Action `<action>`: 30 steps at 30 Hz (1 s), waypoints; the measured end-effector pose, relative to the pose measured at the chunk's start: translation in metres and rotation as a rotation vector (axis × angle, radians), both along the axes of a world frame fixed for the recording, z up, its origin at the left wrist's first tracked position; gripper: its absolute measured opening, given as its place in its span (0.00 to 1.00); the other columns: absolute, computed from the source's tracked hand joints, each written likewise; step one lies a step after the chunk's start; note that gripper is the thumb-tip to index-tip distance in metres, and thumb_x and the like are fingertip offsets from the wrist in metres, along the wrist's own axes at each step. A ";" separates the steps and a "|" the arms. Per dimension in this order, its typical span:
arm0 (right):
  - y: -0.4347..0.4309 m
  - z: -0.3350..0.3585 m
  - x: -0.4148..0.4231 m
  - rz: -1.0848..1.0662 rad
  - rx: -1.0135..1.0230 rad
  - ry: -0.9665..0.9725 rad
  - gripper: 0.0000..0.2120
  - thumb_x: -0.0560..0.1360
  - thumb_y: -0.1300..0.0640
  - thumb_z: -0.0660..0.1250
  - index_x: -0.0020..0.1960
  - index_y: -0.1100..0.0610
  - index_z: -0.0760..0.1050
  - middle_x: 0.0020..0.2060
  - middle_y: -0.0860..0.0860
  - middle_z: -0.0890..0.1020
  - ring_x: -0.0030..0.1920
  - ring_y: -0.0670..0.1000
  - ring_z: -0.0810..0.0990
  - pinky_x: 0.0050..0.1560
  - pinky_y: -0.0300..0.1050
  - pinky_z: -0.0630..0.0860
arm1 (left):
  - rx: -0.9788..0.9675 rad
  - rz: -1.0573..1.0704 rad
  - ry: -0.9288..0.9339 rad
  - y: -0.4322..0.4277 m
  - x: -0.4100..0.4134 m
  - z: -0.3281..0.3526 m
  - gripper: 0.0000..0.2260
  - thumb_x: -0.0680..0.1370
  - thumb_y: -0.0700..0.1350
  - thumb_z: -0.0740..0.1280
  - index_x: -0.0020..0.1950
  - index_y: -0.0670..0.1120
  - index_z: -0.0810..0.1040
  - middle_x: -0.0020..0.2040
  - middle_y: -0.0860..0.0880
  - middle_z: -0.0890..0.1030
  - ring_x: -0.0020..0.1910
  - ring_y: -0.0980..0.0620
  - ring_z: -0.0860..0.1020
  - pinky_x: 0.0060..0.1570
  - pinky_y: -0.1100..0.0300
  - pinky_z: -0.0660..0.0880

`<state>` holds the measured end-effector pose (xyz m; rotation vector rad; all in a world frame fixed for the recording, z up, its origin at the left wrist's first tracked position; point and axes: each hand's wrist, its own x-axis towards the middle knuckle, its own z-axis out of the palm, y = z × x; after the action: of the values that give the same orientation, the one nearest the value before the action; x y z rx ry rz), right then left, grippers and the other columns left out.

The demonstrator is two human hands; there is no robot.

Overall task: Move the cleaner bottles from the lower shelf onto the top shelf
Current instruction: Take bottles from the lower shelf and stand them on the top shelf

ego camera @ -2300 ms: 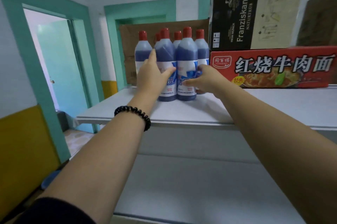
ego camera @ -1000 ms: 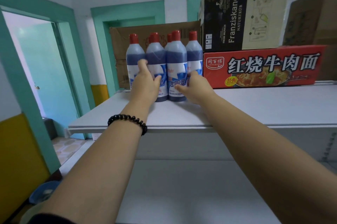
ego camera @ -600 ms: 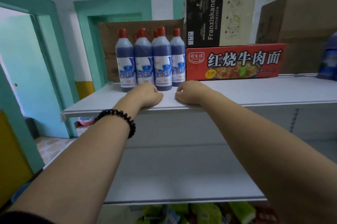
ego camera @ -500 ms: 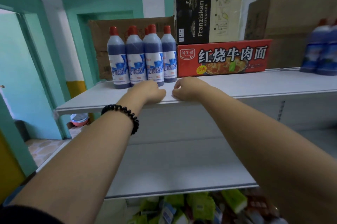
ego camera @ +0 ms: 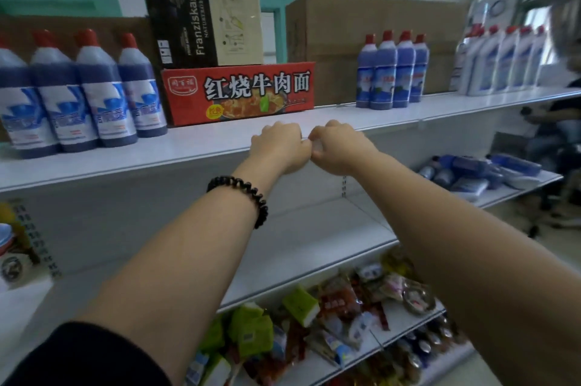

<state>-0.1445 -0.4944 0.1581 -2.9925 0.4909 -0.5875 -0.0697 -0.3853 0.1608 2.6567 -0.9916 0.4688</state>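
White painted metal shelving runs along a pale wall, its smooth top shelf (ego camera: 220, 142) carrying a row of four cleaner bottles (ego camera: 85, 93) at the left: translucent plastic, round-shouldered, dark blue liquid inside, red caps, blue-and-white labels with Chinese characters too blurred to read. Just beside them lies a flat red carton (ego camera: 239, 93) printed in white "红烧牛肉面", with a black cardboard box (ego camera: 179, 14) marked "Franziskaner" standing on it and a plain brown carton (ego camera: 345, 27) behind. Further right stands a second cluster of four blue bottles (ego camera: 391, 71), then white bottles (ego camera: 503, 62). More blue bottles (ego camera: 471, 172) lie on their sides on the lower shelf (ego camera: 314, 228) at the right. The left hand (ego camera: 278, 146), a black beaded bracelet (ego camera: 242, 194) at its wrist, and the right hand (ego camera: 338, 146) are both curled into fists holding nothing, touching each other at the top shelf's front edge. Crinkly snack packets (ego camera: 314, 316) fill the shelves below.
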 end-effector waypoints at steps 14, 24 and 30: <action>-0.263 -0.064 -0.181 -0.301 0.122 0.268 0.16 0.77 0.49 0.62 0.57 0.57 0.79 0.54 0.57 0.81 0.53 0.60 0.79 0.58 0.54 0.77 | 0.114 -0.277 0.219 -0.251 -0.121 -0.089 0.18 0.82 0.52 0.58 0.67 0.44 0.74 0.65 0.41 0.75 0.62 0.40 0.75 0.59 0.47 0.74; -0.390 -0.115 -0.187 -0.386 0.219 0.304 0.22 0.79 0.50 0.62 0.71 0.56 0.72 0.64 0.57 0.78 0.61 0.59 0.78 0.63 0.54 0.76 | 0.234 -0.292 0.298 -0.378 -0.103 -0.138 0.18 0.81 0.52 0.60 0.65 0.44 0.76 0.65 0.42 0.77 0.61 0.42 0.76 0.58 0.49 0.75; -0.468 -0.127 -0.142 -0.408 0.229 0.329 0.21 0.79 0.50 0.63 0.70 0.55 0.72 0.61 0.55 0.79 0.58 0.57 0.78 0.62 0.53 0.77 | 0.285 -0.311 0.362 -0.460 -0.044 -0.142 0.08 0.81 0.48 0.61 0.48 0.45 0.75 0.55 0.43 0.80 0.50 0.43 0.76 0.47 0.55 0.69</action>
<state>-0.2861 -0.9624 0.0313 -2.7824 1.1223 -0.0374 -0.1136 -0.8457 0.0192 2.6120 -1.3963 -0.2296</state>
